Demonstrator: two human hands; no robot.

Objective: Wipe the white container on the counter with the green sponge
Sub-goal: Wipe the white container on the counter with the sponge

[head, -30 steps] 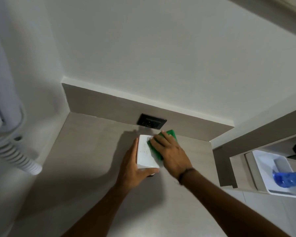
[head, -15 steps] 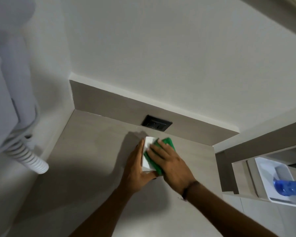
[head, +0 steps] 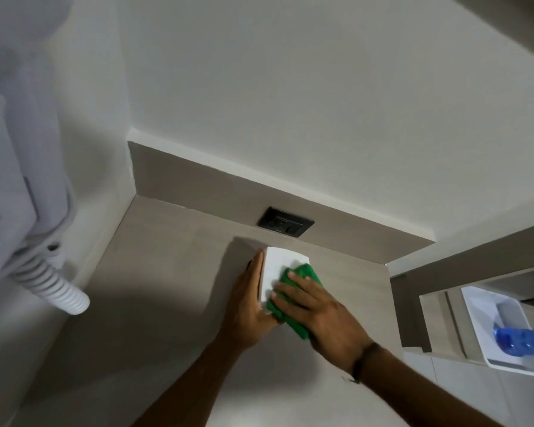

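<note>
1. The container point(head: 279, 268) is plain white, with no pattern.
2. The sponge point(head: 305, 274) is bright green.
3. The table point(head: 167, 272) is pale beige-grey with a faint streaky grain.
4. The socket plate point(head: 285, 225), at 12 o'clock from the container, is black.
5. The ribbed hose point(head: 48, 280), at 9 o'clock, is white.
6. The bottle point(head: 524, 340), at 3 o'clock, is translucent blue, lying in a white tray point(head: 478, 315).
7. The wristband point(head: 363, 360) is dark.
</note>
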